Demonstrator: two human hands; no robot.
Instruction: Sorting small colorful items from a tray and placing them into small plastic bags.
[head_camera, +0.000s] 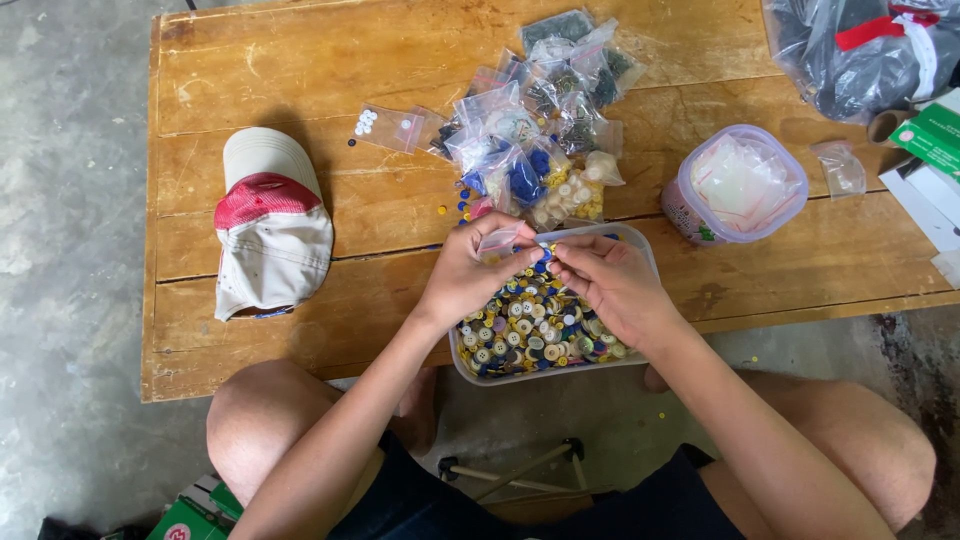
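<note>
Rough plank table (300, 60) — glossy round buttons (530, 330)

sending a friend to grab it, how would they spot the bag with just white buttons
On the wooden table, look right of the cap, at the left edge of the pile of bags. The flat clear bag lies alone there; unlike the stuffed ones, it holds a few white buttons.

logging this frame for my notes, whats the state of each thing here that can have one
left hand: fingers pinching a small clear bag
right hand: fingers pinched at the bag's mouth
button tray: lidless, full of mixed buttons
pile of button bags: filled, heaped on the wooden table
flat bag of white buttons: lying apart from the pile
round tub: holds empty clear bags; lid cannot be told
cap: lying on the table, crown up
</note>
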